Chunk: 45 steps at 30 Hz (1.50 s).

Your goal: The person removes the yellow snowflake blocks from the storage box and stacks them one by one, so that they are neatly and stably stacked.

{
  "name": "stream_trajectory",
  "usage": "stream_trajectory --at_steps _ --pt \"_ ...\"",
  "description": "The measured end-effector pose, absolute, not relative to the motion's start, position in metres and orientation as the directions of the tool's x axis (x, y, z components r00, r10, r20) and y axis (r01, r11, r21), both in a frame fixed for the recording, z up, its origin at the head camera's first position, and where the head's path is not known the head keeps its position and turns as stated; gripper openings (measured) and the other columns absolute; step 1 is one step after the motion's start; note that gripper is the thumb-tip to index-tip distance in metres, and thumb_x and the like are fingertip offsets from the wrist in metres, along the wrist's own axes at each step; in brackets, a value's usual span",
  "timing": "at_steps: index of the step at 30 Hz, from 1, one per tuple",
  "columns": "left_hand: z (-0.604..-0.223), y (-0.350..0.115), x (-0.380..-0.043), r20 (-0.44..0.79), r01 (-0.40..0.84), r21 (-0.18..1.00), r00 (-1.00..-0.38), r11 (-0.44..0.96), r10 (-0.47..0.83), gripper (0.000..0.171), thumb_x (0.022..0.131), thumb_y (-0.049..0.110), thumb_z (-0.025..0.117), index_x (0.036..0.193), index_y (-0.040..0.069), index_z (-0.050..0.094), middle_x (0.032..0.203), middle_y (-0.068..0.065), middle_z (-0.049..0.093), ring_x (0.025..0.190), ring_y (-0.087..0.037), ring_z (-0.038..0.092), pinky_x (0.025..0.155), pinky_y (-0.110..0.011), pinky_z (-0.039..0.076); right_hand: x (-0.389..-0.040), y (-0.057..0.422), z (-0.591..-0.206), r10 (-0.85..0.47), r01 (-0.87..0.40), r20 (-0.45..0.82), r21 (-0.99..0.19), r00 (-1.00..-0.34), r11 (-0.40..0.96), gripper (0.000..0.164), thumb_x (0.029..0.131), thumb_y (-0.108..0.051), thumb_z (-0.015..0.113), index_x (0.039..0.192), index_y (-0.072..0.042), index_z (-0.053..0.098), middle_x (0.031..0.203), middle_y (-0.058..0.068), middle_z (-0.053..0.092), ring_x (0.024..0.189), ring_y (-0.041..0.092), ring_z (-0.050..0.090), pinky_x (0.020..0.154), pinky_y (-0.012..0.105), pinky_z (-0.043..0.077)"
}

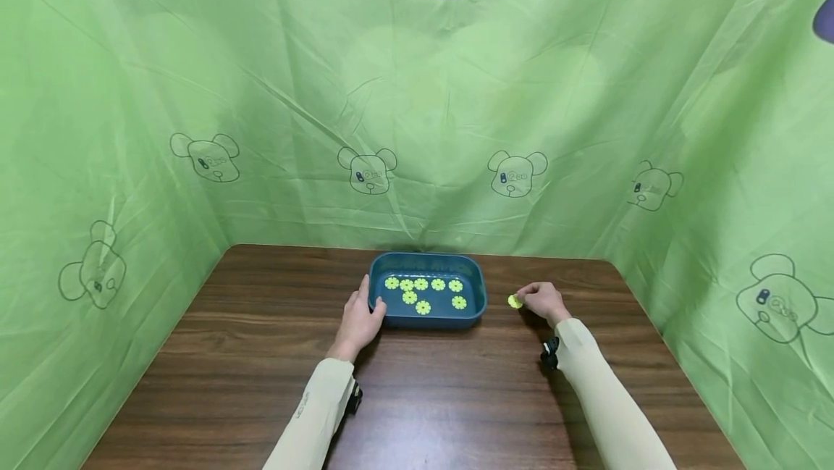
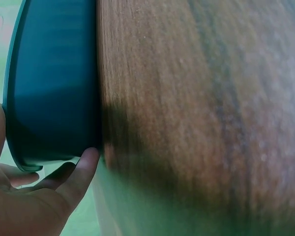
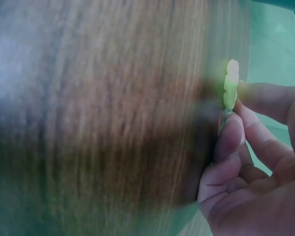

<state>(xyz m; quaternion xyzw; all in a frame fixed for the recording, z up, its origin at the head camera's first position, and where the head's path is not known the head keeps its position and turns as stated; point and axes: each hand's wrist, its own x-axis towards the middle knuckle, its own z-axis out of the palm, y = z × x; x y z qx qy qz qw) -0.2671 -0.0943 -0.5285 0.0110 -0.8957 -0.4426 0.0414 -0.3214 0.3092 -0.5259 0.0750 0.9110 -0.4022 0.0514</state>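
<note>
A yellow flower (image 1: 514, 301) is just past the tray's right end, over the table (image 1: 456, 390). The right hand (image 1: 546, 302) pinches it between thumb and finger. From the head you see only part of the flower, because the fingers cover the rest. The right wrist view shows its thin, bumpy edge, and how the fingertips squeeze it. I cannot tell if the flower touches the table.

Some bare table and the tray's wall lie between this flower and eight more yellow flowers (image 1: 423, 307). Those are in the blue tray (image 1: 426, 322), spread over its floor, and only the head view shows them. In the left wrist view, the tray's tall side wall hides them. A bit of the tray also peeks into the top corner of the right wrist view.

The left hand (image 1: 358, 318) holds the tray's left end, with the thumb at the near corner. The left wrist view shows one fingertip low down, by the tray's bottom edge.

Both arms have pale sleeves (image 1: 602, 390), and a small black thing (image 1: 550, 354) sits at each wrist. A green cloth (image 1: 443, 93) with bear faces (image 1: 368, 174) hangs behind the table and at both sides.
</note>
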Motion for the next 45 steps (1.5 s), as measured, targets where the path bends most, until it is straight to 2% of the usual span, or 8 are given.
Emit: stream_trajectory --at_steps 10,20,24,28,32,37,41,45 --pt "-0.529 -0.093 -0.267 0.060 0.010 0.793 -0.996 0.609 -0.062 0.072 0.101 0.030 0.051 0.162 0.007 0.022 0.154 -0.027 0.042 0.140 -0.043 0.045 0.114 -0.057 0.038 -0.323 0.309 -0.529 0.113 0.193 -0.158 -0.720 -0.981 0.667 0.024 0.098 -0.016 0.062 0.108 0.003 0.073 0.116 0.021 0.070 0.089 0.023 0.062 0.073 0.030 0.051" --pt "-0.530 -0.095 -0.267 0.061 0.010 0.799 -0.996 0.601 -0.065 0.073 0.100 0.028 0.052 0.163 0.008 0.021 0.153 -0.027 0.043 0.140 -0.043 0.045 0.114 -0.057 0.039 -0.324 0.309 -0.529 0.108 0.192 -0.161 -0.716 -0.981 0.671 0.023 0.097 -0.017 0.064 0.106 0.003 0.073 0.109 0.019 0.071 0.085 0.022 0.060 0.070 0.028 0.048" --pt "-0.530 -0.095 -0.267 0.056 0.005 0.799 -0.996 0.601 -0.066 0.072 0.100 0.028 0.052 0.162 0.007 0.021 0.153 -0.028 0.043 0.140 -0.043 0.045 0.113 -0.057 0.039 -0.325 0.308 -0.528 0.108 0.201 -0.174 -0.720 -0.979 0.664 0.025 0.097 -0.018 0.063 0.108 0.002 0.072 0.114 0.019 0.070 0.084 0.021 0.060 0.070 0.028 0.048" --pt "-0.529 -0.095 -0.268 0.056 0.008 0.802 -0.997 0.598 -0.062 0.072 0.100 0.028 0.052 0.162 0.008 0.022 0.153 -0.028 0.043 0.140 -0.044 0.045 0.113 -0.057 0.039 -0.325 0.304 -0.526 0.142 0.229 -0.181 -0.724 -0.973 0.650 0.029 0.097 -0.026 0.064 0.111 -0.001 0.070 0.118 0.018 0.069 0.084 0.021 0.061 0.071 0.028 0.047" --pt "-0.529 -0.095 -0.268 0.047 0.001 0.801 -0.997 0.598 -0.061 0.073 0.100 0.030 0.052 0.163 0.009 0.022 0.154 -0.028 0.042 0.141 -0.044 0.044 0.114 -0.057 0.038 -0.323 0.297 -0.518 0.157 0.229 -0.167 -0.728 -0.973 0.647 0.034 0.098 -0.033 0.063 0.114 -0.003 0.065 0.121 0.019 0.064 0.093 0.025 0.059 0.074 0.033 0.047" --pt "-0.529 -0.095 -0.268 0.042 -0.004 0.800 -0.997 0.600 -0.063 0.073 0.100 0.031 0.052 0.163 0.009 0.021 0.154 -0.028 0.042 0.141 -0.044 0.044 0.114 -0.057 0.039 -0.329 0.283 -0.504 0.152 0.171 -0.094 -0.743 -0.984 0.647 0.037 0.100 -0.035 0.060 0.119 -0.003 0.060 0.118 0.019 0.061 0.100 0.030 0.058 0.078 0.038 0.048" --pt "-0.529 -0.095 -0.267 0.053 0.006 0.797 -0.997 0.604 -0.061 0.073 0.100 0.030 0.052 0.163 0.008 0.021 0.153 -0.029 0.043 0.140 -0.044 0.045 0.114 -0.056 0.039 -0.336 0.264 -0.490 0.135 0.088 0.003 -0.746 -0.991 0.660 0.036 0.099 -0.036 0.061 0.120 -0.006 0.062 0.107 0.014 0.062 0.095 0.029 0.059 0.076 0.037 0.048" --pt "-0.529 -0.094 -0.268 0.062 0.012 0.797 -0.996 0.604 -0.062 0.073 0.100 0.028 0.052 0.163 0.008 0.020 0.152 -0.029 0.044 0.140 -0.044 0.045 0.113 -0.056 0.039 -0.342 0.234 -0.478 0.083 -0.029 0.114 -0.737 -0.990 0.675 0.029 0.097 -0.033 0.065 0.112 -0.008 0.066 0.099 0.011 0.067 0.089 0.026 0.061 0.074 0.033 0.049"
